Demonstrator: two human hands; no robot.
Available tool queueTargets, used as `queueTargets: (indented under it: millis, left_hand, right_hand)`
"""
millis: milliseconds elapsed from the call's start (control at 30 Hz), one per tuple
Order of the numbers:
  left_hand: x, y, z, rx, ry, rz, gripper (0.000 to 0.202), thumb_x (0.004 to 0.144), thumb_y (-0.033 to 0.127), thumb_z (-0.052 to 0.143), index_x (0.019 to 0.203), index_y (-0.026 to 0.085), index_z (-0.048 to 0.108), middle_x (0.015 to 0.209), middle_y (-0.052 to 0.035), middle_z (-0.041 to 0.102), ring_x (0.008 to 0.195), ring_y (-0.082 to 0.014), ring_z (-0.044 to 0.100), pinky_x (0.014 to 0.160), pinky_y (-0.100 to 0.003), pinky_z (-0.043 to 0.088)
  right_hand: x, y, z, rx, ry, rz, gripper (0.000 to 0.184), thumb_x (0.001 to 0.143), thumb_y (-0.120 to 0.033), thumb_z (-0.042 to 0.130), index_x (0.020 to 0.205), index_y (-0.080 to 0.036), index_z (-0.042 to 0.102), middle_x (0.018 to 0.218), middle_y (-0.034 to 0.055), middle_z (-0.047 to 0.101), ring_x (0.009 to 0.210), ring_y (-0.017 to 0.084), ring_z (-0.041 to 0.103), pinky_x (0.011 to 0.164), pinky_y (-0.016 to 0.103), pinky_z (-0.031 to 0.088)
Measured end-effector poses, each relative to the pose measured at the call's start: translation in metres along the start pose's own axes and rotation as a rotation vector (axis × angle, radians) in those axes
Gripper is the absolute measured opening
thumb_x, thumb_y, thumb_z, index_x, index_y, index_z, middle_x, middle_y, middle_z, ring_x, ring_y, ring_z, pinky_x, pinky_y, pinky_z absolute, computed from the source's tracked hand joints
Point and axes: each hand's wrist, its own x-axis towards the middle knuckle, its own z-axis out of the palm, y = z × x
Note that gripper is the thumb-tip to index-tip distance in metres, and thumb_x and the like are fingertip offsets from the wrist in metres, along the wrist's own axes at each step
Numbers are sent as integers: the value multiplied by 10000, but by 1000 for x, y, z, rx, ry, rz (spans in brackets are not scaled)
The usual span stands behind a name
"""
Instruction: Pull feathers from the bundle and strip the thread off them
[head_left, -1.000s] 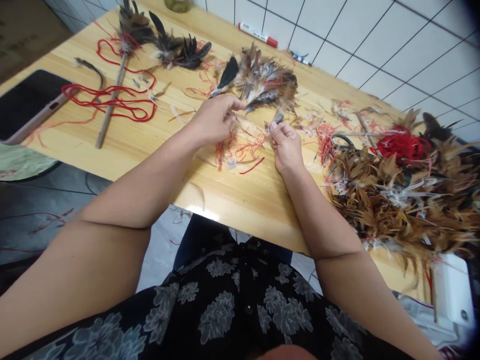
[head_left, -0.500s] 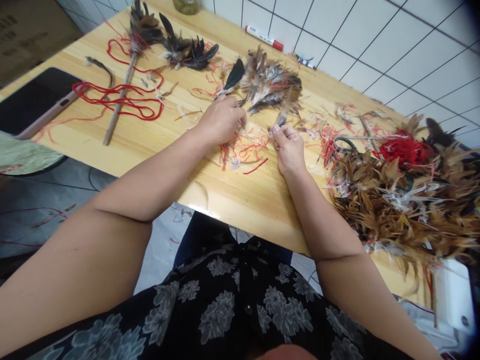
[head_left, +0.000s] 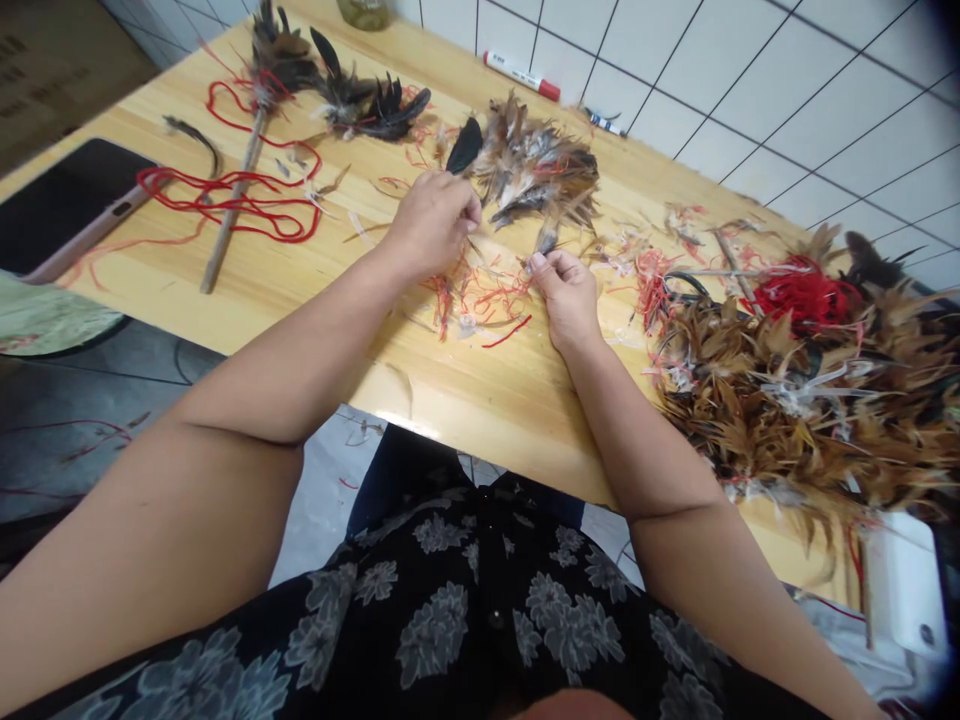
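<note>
My right hand (head_left: 571,298) pinches the base of a small grey-brown feather (head_left: 547,238) between thumb and finger, low over the table. My left hand (head_left: 435,222) is closed, its fingers curled; whatever it holds, if anything, is hidden behind them. A single black feather (head_left: 465,146) lies just beyond the left knuckles. Past both hands rests a heap of brown and grey feathers (head_left: 536,160). Scraps of red thread (head_left: 480,290) lie scattered on the wood between the hands.
At the right edge lies a large pile of brown feathers (head_left: 795,400) with a red yarn bundle (head_left: 806,298). To the left are a phone (head_left: 71,205), a stick (head_left: 234,215) tipped with dark feathers, and loops of red cord (head_left: 289,225). A red-capped marker (head_left: 521,75) lies by the tiled wall.
The left hand has lifted slightly and turned, covering the black feather's lower end. My right hand keeps its pinch on the small feather. The whole view has shifted a little.
</note>
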Motion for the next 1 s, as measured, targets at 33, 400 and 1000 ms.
queueTargets:
  millis: [33,400,1000]
  left_hand:
    - [-1,1,1,18,-34,20,310,967,457,848,868,296,602,993,-55,644,1168,-311,515,1251,-535,364]
    - [2,-9,20,25,-49,37,562,1105,670,763,815,283,478,863,-61,469,1134,-284,397,1150,-495,351]
    - [-21,53,11,-962,-23,-341,284,1132,33,742,965,241,646,772,34,640,794,-156,541,860,-349,393]
  right_hand:
    - [1,2,0,-6,-8,-16,575,949,-638,921,765,-241,548,782,-33,554,794,135,506,753,285,434]
    - [0,4,-1,-26,-24,-51,626,925,-732,908,777,-246,542,789,-35,564,801,134,514,763,283,454]
    - [4,15,-4,17,-47,-98,632,915,-766,896,784,-243,566,818,-26,643,827,132,594,801,297,524]
